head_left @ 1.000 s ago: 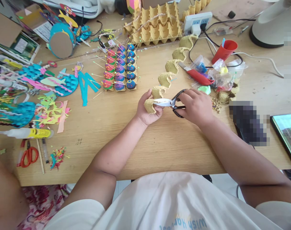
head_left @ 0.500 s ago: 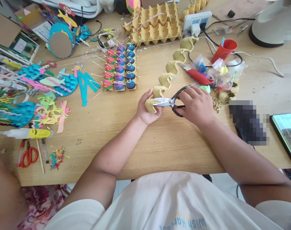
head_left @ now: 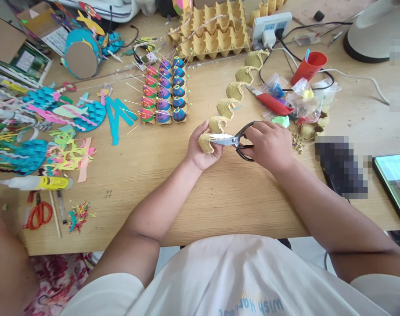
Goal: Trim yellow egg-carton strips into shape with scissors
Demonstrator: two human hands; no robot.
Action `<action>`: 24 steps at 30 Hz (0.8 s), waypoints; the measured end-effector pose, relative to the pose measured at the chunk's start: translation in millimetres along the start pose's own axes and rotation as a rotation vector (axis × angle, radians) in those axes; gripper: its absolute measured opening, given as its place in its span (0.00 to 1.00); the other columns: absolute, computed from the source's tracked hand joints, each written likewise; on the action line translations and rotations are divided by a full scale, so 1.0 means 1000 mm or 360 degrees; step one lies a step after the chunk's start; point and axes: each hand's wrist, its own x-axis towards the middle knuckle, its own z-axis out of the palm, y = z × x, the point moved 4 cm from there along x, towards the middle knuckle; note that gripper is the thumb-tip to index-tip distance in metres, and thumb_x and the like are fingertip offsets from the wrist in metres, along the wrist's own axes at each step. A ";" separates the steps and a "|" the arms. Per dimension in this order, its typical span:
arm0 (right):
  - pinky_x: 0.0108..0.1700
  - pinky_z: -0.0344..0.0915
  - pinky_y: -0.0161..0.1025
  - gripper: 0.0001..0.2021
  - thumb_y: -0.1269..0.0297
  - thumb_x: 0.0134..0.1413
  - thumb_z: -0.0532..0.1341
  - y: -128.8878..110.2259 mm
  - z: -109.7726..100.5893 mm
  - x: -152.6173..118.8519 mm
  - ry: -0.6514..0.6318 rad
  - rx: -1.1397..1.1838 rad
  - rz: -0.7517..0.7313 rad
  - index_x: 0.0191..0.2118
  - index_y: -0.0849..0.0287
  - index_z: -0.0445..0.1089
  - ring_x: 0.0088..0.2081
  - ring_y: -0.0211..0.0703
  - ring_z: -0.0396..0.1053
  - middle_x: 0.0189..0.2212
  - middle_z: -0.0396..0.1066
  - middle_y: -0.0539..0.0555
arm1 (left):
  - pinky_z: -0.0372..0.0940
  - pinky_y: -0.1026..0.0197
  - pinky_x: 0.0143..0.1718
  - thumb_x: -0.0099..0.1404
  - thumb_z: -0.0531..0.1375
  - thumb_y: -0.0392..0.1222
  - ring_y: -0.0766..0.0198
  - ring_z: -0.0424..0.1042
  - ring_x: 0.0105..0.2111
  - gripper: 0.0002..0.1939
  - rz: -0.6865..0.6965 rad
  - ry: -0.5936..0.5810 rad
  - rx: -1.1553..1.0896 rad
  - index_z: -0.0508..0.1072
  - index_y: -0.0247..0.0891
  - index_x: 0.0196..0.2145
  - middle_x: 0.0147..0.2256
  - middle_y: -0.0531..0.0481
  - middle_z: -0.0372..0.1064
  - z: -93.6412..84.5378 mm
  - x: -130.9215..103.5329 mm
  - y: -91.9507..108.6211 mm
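My left hand [head_left: 203, 151] grips the near end of a strip of egg carton cups [head_left: 234, 91], thumb up along its left side. The strip is yellowish pulp and slants away to the upper right. In my right hand [head_left: 268, 142] is a pair of scissors [head_left: 234, 140] with black handles, fingers through the loops. Its blades lie at the nearest cup, slightly apart, their tips reaching the cup's edge. Beyond my left hand stand three rows of painted egg carton cups [head_left: 163, 92], red, purple and blue, with pins sticking out.
Egg trays [head_left: 216, 41] and a power strip [head_left: 271, 27] lie at the back. To the right are a red-handled knife [head_left: 272, 103], a red cup [head_left: 308, 68], plastic bags and a phone [head_left: 392, 184]. Orange scissors [head_left: 40, 213], a glue bottle [head_left: 38, 182] and paper scraps fill the left, beside another person's arm.
The scissor blades have closed a little at the near cup. Both hands stay in nearly the same place, and the strip has shifted very slightly left.
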 end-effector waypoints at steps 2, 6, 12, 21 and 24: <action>0.36 0.50 0.46 0.15 0.49 0.67 0.60 0.000 0.000 0.000 -0.0004 0.0021 0.0000 0.35 0.55 0.74 0.37 0.52 0.67 0.33 0.76 0.58 | 0.63 0.75 0.19 0.80 0.53 0.50 0.70 0.76 0.23 0.17 0.0055 0.0004 0.0054 0.80 0.42 0.45 0.24 0.53 0.75 -0.001 0.001 0.001; 0.36 0.51 0.46 0.17 0.47 0.68 0.60 0.002 0.002 0.000 -0.0018 0.0072 0.0008 0.35 0.54 0.74 0.37 0.52 0.67 0.32 0.75 0.58 | 0.65 0.74 0.19 0.78 0.56 0.51 0.69 0.77 0.24 0.15 0.0162 -0.0023 0.0201 0.80 0.43 0.48 0.25 0.53 0.75 -0.004 0.003 0.004; 0.36 0.52 0.45 0.23 0.41 0.70 0.58 0.003 0.005 0.001 -0.0028 0.0102 -0.0014 0.35 0.55 0.74 0.36 0.51 0.68 0.31 0.75 0.58 | 0.67 0.74 0.22 0.79 0.54 0.52 0.69 0.78 0.26 0.16 0.0220 0.0010 0.0227 0.81 0.45 0.48 0.26 0.53 0.77 -0.007 0.005 0.006; 0.36 0.52 0.44 0.30 0.33 0.70 0.54 0.006 0.011 0.002 -0.0034 0.0201 -0.0048 0.34 0.56 0.74 0.34 0.49 0.68 0.30 0.75 0.58 | 0.68 0.74 0.23 0.81 0.51 0.51 0.70 0.77 0.26 0.20 0.0178 0.0029 0.0140 0.82 0.43 0.45 0.27 0.52 0.77 -0.005 0.003 0.004; 0.36 0.52 0.44 0.30 0.33 0.70 0.54 0.007 0.012 0.002 -0.0057 0.0211 -0.0045 0.34 0.56 0.73 0.34 0.49 0.69 0.30 0.75 0.58 | 0.68 0.74 0.23 0.80 0.53 0.51 0.69 0.78 0.28 0.18 0.0173 0.0027 0.0160 0.82 0.43 0.45 0.28 0.52 0.78 -0.006 0.003 0.004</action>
